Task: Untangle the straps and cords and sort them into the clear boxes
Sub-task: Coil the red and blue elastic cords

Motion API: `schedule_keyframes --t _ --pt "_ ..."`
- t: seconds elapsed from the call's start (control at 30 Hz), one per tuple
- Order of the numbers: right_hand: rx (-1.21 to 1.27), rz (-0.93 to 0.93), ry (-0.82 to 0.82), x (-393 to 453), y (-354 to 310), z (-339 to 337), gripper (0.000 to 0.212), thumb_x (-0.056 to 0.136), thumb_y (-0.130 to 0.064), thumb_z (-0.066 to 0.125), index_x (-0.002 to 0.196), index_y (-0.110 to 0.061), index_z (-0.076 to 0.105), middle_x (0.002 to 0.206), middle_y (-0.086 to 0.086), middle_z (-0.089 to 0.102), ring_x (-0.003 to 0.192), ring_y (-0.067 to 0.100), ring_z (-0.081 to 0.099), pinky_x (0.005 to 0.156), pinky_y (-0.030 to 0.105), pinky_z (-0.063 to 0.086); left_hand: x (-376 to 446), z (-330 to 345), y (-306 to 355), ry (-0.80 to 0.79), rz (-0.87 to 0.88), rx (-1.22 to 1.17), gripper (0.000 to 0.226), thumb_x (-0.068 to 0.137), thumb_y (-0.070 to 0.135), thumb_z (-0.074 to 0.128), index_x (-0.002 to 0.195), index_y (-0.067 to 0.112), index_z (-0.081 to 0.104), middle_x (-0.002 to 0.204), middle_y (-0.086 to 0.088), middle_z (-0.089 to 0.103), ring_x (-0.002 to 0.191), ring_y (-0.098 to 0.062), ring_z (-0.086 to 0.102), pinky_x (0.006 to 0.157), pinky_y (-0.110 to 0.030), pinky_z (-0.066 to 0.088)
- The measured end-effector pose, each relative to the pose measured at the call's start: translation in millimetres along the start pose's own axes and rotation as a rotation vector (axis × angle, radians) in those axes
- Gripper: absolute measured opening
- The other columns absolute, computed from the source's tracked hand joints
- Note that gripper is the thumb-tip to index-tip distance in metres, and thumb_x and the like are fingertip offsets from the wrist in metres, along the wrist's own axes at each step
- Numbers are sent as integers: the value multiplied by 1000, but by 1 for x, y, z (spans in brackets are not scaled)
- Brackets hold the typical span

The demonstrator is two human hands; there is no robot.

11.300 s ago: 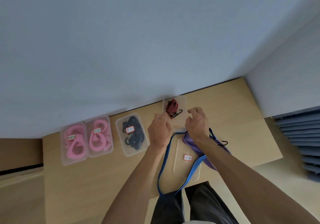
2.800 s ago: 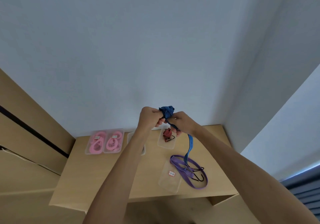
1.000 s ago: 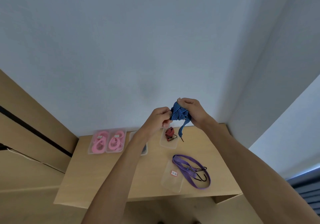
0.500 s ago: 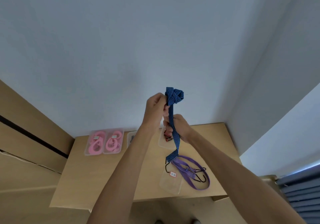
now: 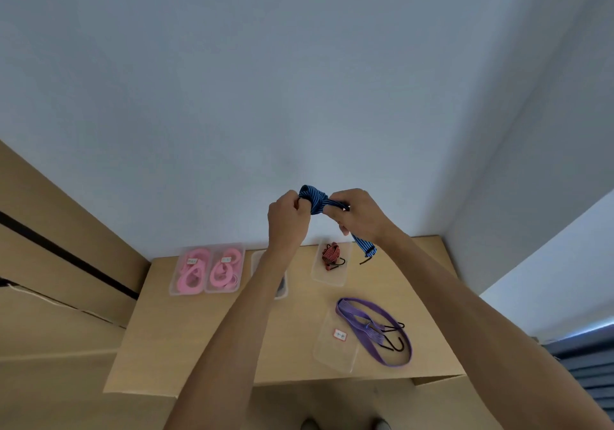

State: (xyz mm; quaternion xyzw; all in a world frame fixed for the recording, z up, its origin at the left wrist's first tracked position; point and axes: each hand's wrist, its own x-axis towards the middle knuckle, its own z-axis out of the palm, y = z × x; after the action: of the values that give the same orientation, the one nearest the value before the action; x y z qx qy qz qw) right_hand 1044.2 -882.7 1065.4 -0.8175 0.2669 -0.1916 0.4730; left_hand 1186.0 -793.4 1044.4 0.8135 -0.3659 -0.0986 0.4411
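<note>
Change: blue striped strap (image 5: 317,202) hung long from the left hand (image 5: 286,218) half a second ago; now wound back into a tight bundle between both hands, only a short tail (image 5: 364,246) with a black hook left dangling below the right hand (image 5: 357,215)
Meaning: coiling nearly done, by the look of it; bundle small enough to drop into a box, likely soon
Left fingers: curled tight, pinching the near end of the bundle
Right fingers: wrapped round the other end, tail running out under the palm
Strap position: held up in the air, above the back edge of the counter (image 5: 206,346), touching nothing below
Clear boxes: five; two pink-filled (image 5: 190,272) (image 5: 225,268) side by side at the left; one (image 5: 280,286) mostly hidden behind the left forearm, contents not readable; one (image 5: 330,263) at the back; one empty labelled box (image 5: 337,343) at the front
Pink straps: coiled in two boxes; number per box unclear
Red striped cord (image 5: 331,254): one, bundled in the back box
Purple strap (image 5: 373,328): one, loose on the counter, overlapping the empty box's edge, black hooks on it; still unsorted
</note>
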Motion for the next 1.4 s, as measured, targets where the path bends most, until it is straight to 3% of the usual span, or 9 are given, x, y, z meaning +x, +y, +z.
schedule_keyframes --t 0.27,0.4,0.57,0.67,0.93,1.13,1.23,1.33,1.4 --pt "50 -75 104 7 4 -17 12 90 -5 65 81 -5 73 70 -5 67 56 1 51 56 12 38 -6 -4 1 -409 119 89 25 91 5 45 67 9 40 62 -5 40 54 -13 32 52 -29 25" --pt "324 9 72 8 8 -23 17 95 -6 61 84 -5 74 78 19 63 57 13 46 52 22 40 -19 -11 9 -553 140 -114 24 93 1 40 69 6 42 59 0 36 47 -5 28 48 -22 23" --pt "578 143 -27 6 19 -10 21 100 -13 58 85 -8 72 82 6 69 74 19 64 65 28 53 -31 -7 15 -604 35 -338 19 96 0 37 80 -9 44 59 0 31 49 -11 25 46 -25 21" --pt "606 236 -40 -1 27 0 23 95 -6 49 82 -12 67 70 10 57 54 23 48 49 30 43 -30 -4 12 -531 -68 -517 21 99 3 38 82 -8 43 59 1 28 51 -12 22 46 -26 19" --pt "405 285 -36 4 10 22 30 99 -1 37 73 -6 52 55 6 50 49 18 53 48 24 50 -27 9 22 -235 -230 -679 23 94 0 38 71 1 37 58 -2 25 54 -14 19 44 -22 23" --pt "207 278 -167 5 7 24 21 97 -12 45 77 -8 50 58 7 52 50 21 59 63 32 51 -24 18 22 27 -141 -428 28 88 2 45 63 9 35 58 -8 34 55 -17 33 49 -32 27" --pt "-69 169 -197 2 8 19 11 89 -21 62 84 -18 53 63 -1 51 51 13 54 56 23 43 -19 19 12 116 -146 -319 30 88 3 48 62 11 34 57 -1 32 52 -8 26 46 -21 23" --pt "-383 97 -165 1 10 11 24 82 -27 72 102 -18 63 74 -5 55 62 17 56 59 30 49 -14 20 0 141 -174 -223 29 88 5 49 63 10 35 59 -3 35 57 -16 28 52 -31 24" --pt "-435 107 -209 2 7 8 10 83 -26 70 87 -21 63 74 -4 56 61 19 58 64 33 52 -14 21 -4 150 -178 -195 29 87 5 49 62 9 35 59 -4 34 58 -17 27 53 -32 22"
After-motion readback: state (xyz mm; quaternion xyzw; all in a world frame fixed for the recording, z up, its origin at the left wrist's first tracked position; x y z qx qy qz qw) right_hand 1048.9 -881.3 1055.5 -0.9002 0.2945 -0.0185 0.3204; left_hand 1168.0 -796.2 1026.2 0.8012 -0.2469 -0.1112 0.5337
